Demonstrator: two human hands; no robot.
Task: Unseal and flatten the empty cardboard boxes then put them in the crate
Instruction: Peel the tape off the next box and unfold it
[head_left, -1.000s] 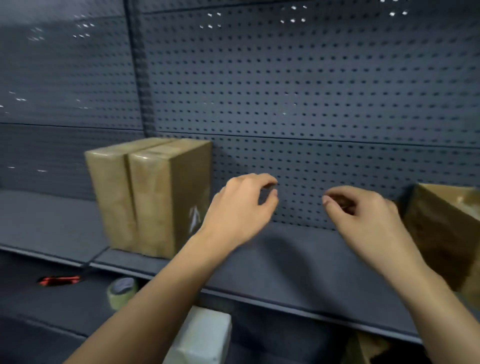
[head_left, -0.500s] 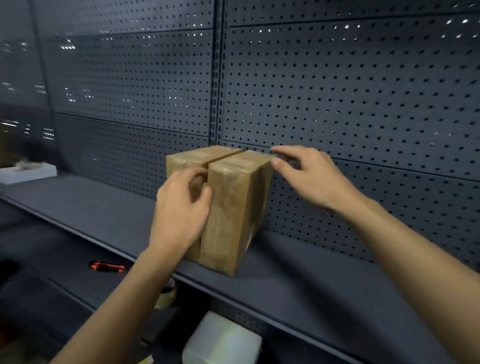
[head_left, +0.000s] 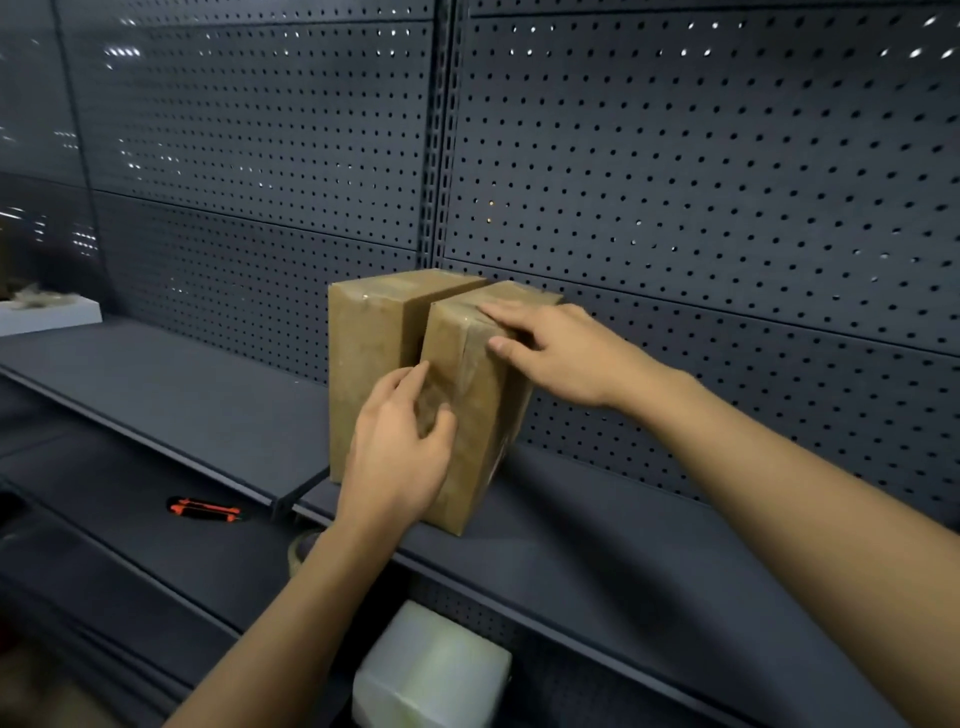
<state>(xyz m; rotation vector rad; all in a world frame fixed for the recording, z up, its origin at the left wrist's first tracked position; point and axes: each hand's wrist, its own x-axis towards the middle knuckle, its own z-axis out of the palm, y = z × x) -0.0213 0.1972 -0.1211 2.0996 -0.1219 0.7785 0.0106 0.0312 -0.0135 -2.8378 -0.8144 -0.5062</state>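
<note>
Two sealed brown cardboard boxes stand side by side on the dark shelf (head_left: 597, 551), against the pegboard wall. The left box (head_left: 363, 374) stands untouched. On the right box (head_left: 488, 447) clear tape runs over the top front edge. My left hand (head_left: 400, 457) grips that box's front left edge, fingers tucked into the gap between the boxes and thumb on the front face. My right hand (head_left: 561, 353) lies across its top with fingers straight, thumb on the taped upper corner. No crate is in view.
An orange and black utility knife (head_left: 205, 509) lies on the lower shelf to the left. A tape roll (head_left: 300, 552) shows partly behind my left forearm. A white container (head_left: 431, 670) sits below the shelf. A white tray (head_left: 47, 314) rests at the far left.
My hands went from mid-air to the two boxes. The left hand slid from the gap onto the right box's front edge, and the right hand came down flat on its top.
</note>
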